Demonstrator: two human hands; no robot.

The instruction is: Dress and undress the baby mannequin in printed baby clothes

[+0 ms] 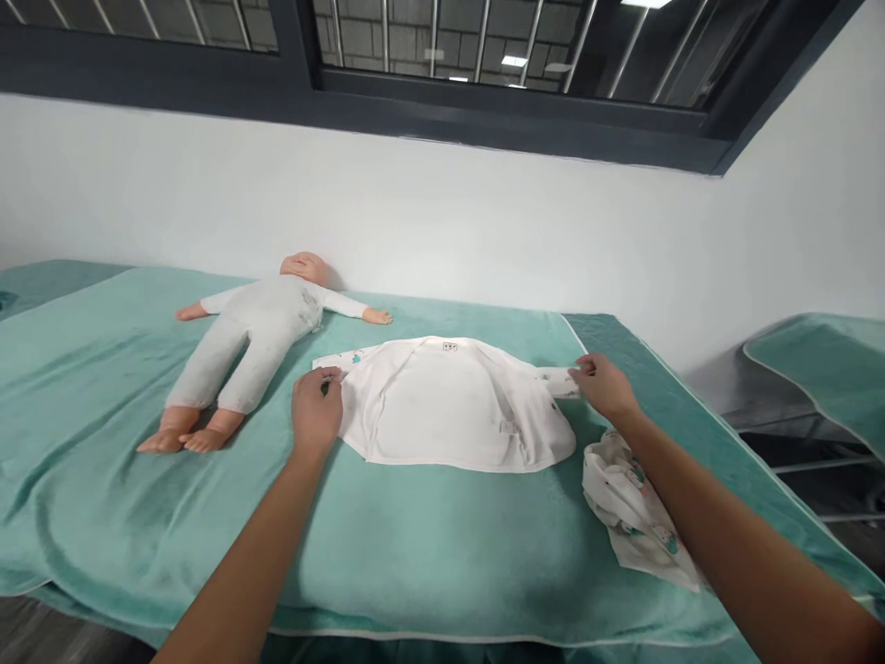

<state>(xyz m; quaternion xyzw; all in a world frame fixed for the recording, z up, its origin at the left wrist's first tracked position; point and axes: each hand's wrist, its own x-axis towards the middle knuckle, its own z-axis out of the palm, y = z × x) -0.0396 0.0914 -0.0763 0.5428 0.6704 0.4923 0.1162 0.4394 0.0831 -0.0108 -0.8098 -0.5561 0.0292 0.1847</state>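
A white baby shirt (435,406) lies spread on the green blanket, opened out with its inner side up and a small label at the neck. My left hand (317,410) is closed at the shirt's left sleeve, thumb and forefinger pinching its edge. At the other side, my right hand (606,385) pinches the end of the right sleeve, which is stretched outward. A baby doll (263,318) with a white cloth body lies on its back to the left of the shirt. Beneath my right forearm is a crumpled white printed garment (632,507), partly hidden.
The green blanket (415,553) covers a bed against a white wall (442,231). A dark-framed window (512,106) with bars is above. At the right, beyond the bed's edge, another green cover (830,369) hangs over a metal frame.
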